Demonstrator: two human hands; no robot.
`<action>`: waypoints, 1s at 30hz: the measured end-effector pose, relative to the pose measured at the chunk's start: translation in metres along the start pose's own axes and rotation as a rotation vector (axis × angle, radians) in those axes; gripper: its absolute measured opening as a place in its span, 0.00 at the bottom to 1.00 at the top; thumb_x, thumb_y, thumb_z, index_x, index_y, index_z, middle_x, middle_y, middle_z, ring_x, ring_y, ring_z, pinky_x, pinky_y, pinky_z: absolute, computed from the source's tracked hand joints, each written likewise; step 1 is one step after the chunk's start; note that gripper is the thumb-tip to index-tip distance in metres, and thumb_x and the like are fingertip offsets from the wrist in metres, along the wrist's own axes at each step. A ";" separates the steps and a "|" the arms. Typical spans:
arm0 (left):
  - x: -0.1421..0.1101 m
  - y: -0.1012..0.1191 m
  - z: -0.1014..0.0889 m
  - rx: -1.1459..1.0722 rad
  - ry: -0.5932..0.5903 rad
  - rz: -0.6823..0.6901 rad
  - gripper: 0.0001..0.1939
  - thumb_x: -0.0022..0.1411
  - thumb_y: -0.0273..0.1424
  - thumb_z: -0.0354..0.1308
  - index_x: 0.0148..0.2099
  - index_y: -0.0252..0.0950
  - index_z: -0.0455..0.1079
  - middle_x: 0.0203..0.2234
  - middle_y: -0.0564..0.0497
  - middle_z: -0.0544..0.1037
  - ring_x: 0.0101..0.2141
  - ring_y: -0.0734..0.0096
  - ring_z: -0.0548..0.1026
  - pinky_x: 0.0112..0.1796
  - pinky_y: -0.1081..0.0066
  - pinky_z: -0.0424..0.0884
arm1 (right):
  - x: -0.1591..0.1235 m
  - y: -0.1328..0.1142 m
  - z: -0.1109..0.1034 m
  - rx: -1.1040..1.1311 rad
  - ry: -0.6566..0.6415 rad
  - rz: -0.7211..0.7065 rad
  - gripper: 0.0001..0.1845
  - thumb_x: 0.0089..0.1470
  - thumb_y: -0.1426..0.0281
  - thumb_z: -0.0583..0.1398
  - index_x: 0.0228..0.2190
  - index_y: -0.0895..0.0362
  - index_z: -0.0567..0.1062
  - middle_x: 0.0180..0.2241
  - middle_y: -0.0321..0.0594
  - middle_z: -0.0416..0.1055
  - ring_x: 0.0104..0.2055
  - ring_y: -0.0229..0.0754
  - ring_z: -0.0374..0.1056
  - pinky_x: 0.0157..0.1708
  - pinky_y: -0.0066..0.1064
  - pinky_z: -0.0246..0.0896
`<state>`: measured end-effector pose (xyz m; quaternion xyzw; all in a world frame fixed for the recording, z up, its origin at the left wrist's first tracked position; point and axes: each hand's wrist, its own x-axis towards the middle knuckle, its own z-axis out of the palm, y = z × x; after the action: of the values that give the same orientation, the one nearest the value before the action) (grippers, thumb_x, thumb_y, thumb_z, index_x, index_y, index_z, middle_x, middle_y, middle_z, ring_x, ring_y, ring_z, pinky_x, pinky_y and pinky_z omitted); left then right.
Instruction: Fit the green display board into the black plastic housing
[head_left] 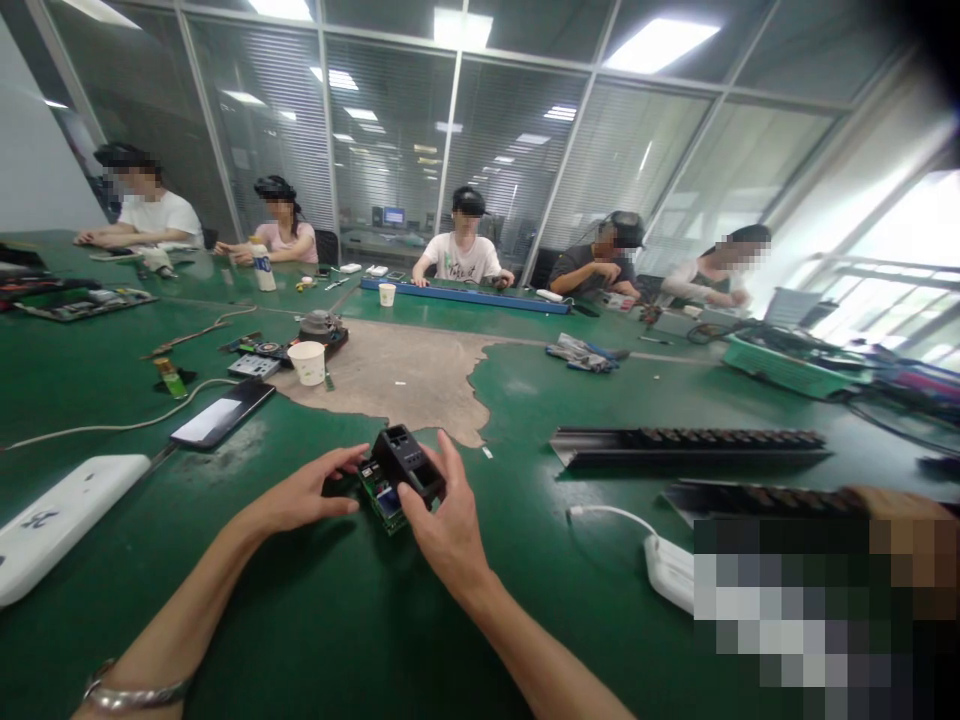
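Head view: one black plastic case [405,462], tilted, over one green circuit board [390,508], both near the front middle of the green surface [315,620]. Right hand [454,520]: pinching the case, thumb on the near side, fingers on the far side. Left hand [304,490]: unclenched, fingers and thumb apart, tips at the board's left side; whether they touch it, cannot tell. Nearby: white paper cup [307,364] and phone [225,415], beyond and to the left. Handling, as judged: light pinch on the case's solid walls, preferably away from its openings; board best steadied by its edges, fingertips off the raised parts. Cautions: case at a slant, so corners apt to scrape the board; slow, even movement advisable, no twisting, no force on one corner. Contact between case and board: partly hidden by the right hand.
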<state>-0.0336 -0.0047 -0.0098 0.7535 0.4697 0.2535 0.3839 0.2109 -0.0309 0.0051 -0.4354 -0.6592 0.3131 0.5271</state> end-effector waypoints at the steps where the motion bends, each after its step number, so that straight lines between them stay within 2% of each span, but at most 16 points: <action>1: 0.000 -0.001 0.000 0.000 0.004 0.006 0.41 0.57 0.41 0.64 0.68 0.45 0.51 0.62 0.45 0.63 0.55 0.53 0.66 0.55 0.54 0.63 | -0.002 -0.001 0.003 -0.010 -0.021 0.001 0.41 0.52 0.72 0.61 0.63 0.54 0.52 0.54 0.45 0.69 0.55 0.48 0.67 0.56 0.43 0.62; 7: 0.002 -0.004 0.000 -0.004 0.002 0.041 0.39 0.57 0.39 0.64 0.67 0.43 0.53 0.61 0.44 0.64 0.55 0.52 0.66 0.55 0.54 0.62 | -0.008 0.000 0.021 -0.111 -0.070 -0.090 0.41 0.51 0.73 0.61 0.64 0.56 0.52 0.57 0.49 0.65 0.59 0.51 0.63 0.59 0.46 0.59; 13: 0.000 0.000 -0.001 0.023 -0.004 0.031 0.42 0.58 0.36 0.63 0.69 0.45 0.46 0.65 0.45 0.55 0.60 0.53 0.60 0.57 0.55 0.61 | -0.016 0.017 0.029 -0.210 -0.117 -0.163 0.44 0.50 0.75 0.60 0.65 0.60 0.48 0.60 0.53 0.61 0.61 0.53 0.59 0.60 0.48 0.56; 19: 0.000 0.000 -0.002 0.040 -0.026 0.043 0.42 0.58 0.33 0.62 0.69 0.47 0.46 0.65 0.47 0.55 0.61 0.54 0.58 0.57 0.56 0.60 | -0.027 0.030 0.032 -0.238 -0.165 -0.233 0.44 0.53 0.75 0.58 0.66 0.60 0.45 0.64 0.54 0.52 0.66 0.55 0.50 0.63 0.51 0.51; 24: 0.001 -0.002 -0.002 0.031 -0.023 0.040 0.41 0.58 0.34 0.62 0.69 0.48 0.46 0.66 0.48 0.55 0.62 0.53 0.57 0.57 0.55 0.60 | -0.026 0.028 0.030 -0.132 -0.137 -0.153 0.42 0.53 0.74 0.59 0.65 0.58 0.48 0.60 0.51 0.60 0.62 0.52 0.57 0.61 0.48 0.54; 30: 0.000 -0.004 -0.001 0.013 -0.005 0.048 0.40 0.58 0.35 0.62 0.69 0.47 0.48 0.64 0.47 0.59 0.60 0.53 0.61 0.57 0.55 0.61 | -0.012 0.004 0.015 -0.014 -0.015 -0.149 0.44 0.53 0.73 0.61 0.65 0.54 0.48 0.56 0.46 0.65 0.57 0.49 0.63 0.58 0.43 0.59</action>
<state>-0.0358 -0.0031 -0.0127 0.7676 0.4523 0.2577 0.3740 0.1978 -0.0394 -0.0068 -0.3866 -0.6958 0.2717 0.5410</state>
